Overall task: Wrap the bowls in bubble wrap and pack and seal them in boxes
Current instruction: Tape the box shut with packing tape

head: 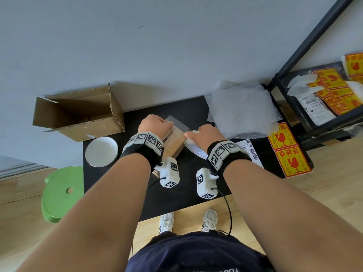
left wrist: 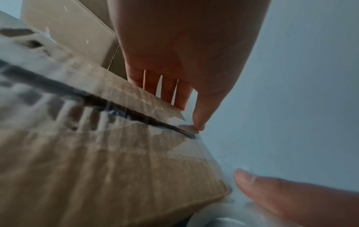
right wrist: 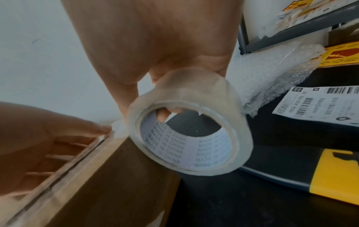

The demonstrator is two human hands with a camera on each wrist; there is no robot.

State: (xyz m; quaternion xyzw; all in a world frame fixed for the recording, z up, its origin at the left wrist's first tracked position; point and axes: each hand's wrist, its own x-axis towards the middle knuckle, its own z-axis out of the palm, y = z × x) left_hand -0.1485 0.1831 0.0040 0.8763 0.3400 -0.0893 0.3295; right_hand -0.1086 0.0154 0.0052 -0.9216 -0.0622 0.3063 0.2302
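A small brown cardboard box (head: pixel 175 139) stands closed on the black table (head: pixel 176 189), with clear tape (left wrist: pixel 170 135) laid along its top seam. My left hand (head: pixel 155 124) lies on the box top, fingers straight and reaching to the far edge. Its index fingertip (left wrist: pixel 198 126) presses the tape at the seam's end. My right hand (head: pixel 208 134) grips a roll of clear tape (right wrist: pixel 194 98) just right of the box (right wrist: pixel 116 184), fingers through the core. A white bowl (head: pixel 101 151) sits bare to the left. Bubble wrap sheets (head: pixel 241 112) lie at the back right.
A larger open cardboard box (head: pixel 78 112) lies on its side at the back left. Red and yellow fragile stickers (head: pixel 288 152) and a shipping label (head: pixel 253 152) lie to the right. A black shelf (head: pixel 306 107) holds more stickers. A green stool (head: pixel 60 193) stands left of the table.
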